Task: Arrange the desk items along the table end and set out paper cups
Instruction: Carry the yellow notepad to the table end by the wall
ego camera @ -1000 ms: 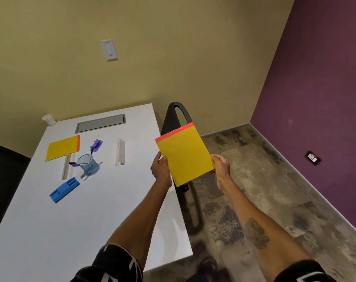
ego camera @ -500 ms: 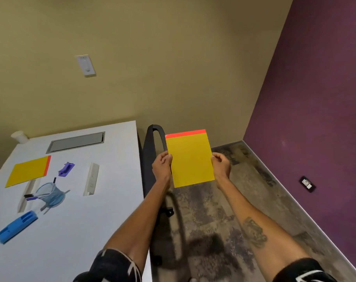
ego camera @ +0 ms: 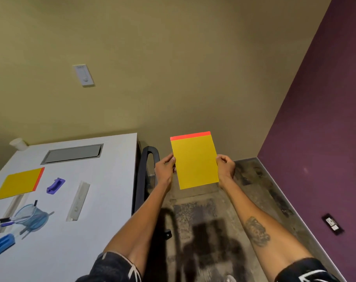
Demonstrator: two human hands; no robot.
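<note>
I hold a yellow notepad [ego camera: 195, 160] with a red top strip upright in the air, right of the white table [ego camera: 103, 180] and over the floor. My left hand [ego camera: 166, 167] grips its left edge and my right hand [ego camera: 224, 166] grips its right edge. On the table lie a second yellow notepad [ego camera: 18, 184], a purple stapler [ego camera: 55, 185], a blue mesh pen cup [ego camera: 30, 217] tipped on its side with pens, a blue holder [ego camera: 0, 245] and two white strips, one of them [ego camera: 78, 200] near the table's middle. A white paper cup [ego camera: 18, 143] stands at the far left corner.
A black chair [ego camera: 146, 180] stands against the table's right edge, just left of my left hand. A grey cable hatch [ego camera: 72, 153] is set into the table's far end. Patterned carpet spreads to the purple wall [ego camera: 315, 139] on the right.
The notepad has turned from tilted to upright and moved right, away from the table, with both hands on it. My view has swung right, so the table items slid left.
</note>
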